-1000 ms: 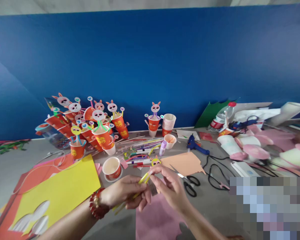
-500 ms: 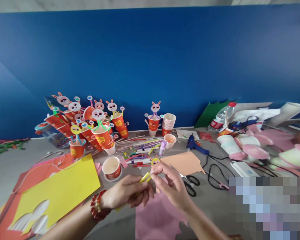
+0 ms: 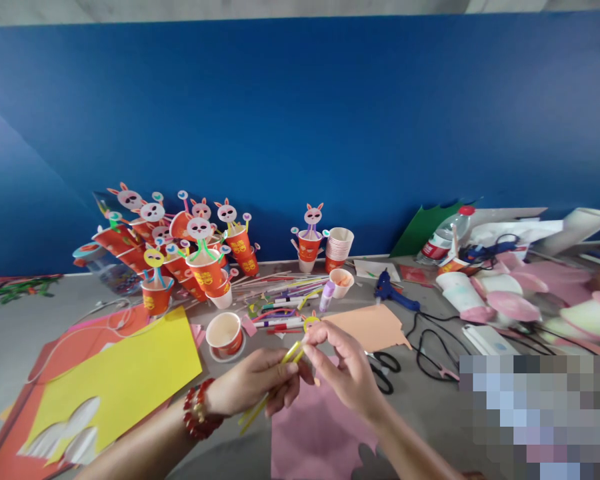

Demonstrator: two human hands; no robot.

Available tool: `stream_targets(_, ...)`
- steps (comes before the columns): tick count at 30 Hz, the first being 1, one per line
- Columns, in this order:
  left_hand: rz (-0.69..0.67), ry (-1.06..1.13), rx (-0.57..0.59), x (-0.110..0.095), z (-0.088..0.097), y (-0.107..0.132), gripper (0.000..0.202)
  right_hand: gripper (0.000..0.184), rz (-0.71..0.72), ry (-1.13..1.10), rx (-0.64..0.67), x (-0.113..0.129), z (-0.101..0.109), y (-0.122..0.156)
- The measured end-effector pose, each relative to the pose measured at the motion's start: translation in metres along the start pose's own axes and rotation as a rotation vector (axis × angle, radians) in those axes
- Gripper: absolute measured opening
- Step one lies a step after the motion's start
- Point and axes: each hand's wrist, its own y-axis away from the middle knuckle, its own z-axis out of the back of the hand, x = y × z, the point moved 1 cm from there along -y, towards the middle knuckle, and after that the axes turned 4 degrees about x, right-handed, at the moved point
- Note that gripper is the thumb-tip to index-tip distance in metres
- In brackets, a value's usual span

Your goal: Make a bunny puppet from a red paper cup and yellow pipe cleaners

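Note:
My left hand (image 3: 267, 380), with a beaded bracelet (image 3: 197, 410) at the wrist, is closed around thin yellow straws (image 3: 253, 417) that slant up to the right. My right hand (image 3: 343, 367) is pinched shut at their upper ends; what sits between its fingertips is too small to make out. Just behind those fingers lies a yellow rabbit-face cutout (image 3: 311, 323), partly covered. Pink paper (image 3: 320, 427) is spread beneath both hands. To the left stands a paper cup (image 3: 225, 333), and scissors (image 3: 385, 367) lie to the right, partly hidden by my right hand.
Red cups with rabbit faces (image 3: 205, 267) crowd the back left. Yellow paper (image 3: 130, 373) covers the left side. Markers (image 3: 280, 323), a glue stick (image 3: 326, 295), stacked cups (image 3: 339, 247) and a blue glue gun (image 3: 395, 293) lie farther back. Black cable (image 3: 430, 360) curls at right.
The straws' lower ends now show below my left hand, and their upper ends reach my right fingertips. My right hand stays pinched and has hardly moved; the view has shifted slightly.

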Motion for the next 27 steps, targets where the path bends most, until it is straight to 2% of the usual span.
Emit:
stream_targets(9, 0.007, 0.074, -0.011, -0.002, -0.002, -0.002, 0.044, 0.008, -0.004, 0.014, -0.011, -0.001, 0.0, -0.002)
stream_targets(13, -0.011, 0.11, -0.057, -0.003, -0.003, -0.001, 0.045, 0.008, 0.047, -0.002, -0.201, -0.011, -0.003, 0.008)
stream_targets(15, -0.022, 0.119, -0.059, -0.003, -0.002, -0.001, 0.044, 0.006, 0.039, -0.017, -0.235, -0.018, -0.005, 0.016)
stream_targets(19, -0.012, 0.113, -0.035, -0.003, -0.001, 0.0, 0.044, 0.018, -0.004, -0.057, -0.141, -0.026, -0.008, 0.023)
stream_targets(22, 0.012, 0.094, -0.006, -0.004, -0.002, -0.001, 0.045, 0.027, -0.045, -0.101, -0.119, -0.023, -0.006, 0.018)
stream_targets(27, 0.072, 0.045, 0.064, -0.007, -0.003, 0.001, 0.044, 0.053, -0.249, -0.249, -0.006, -0.013, -0.003, 0.005)
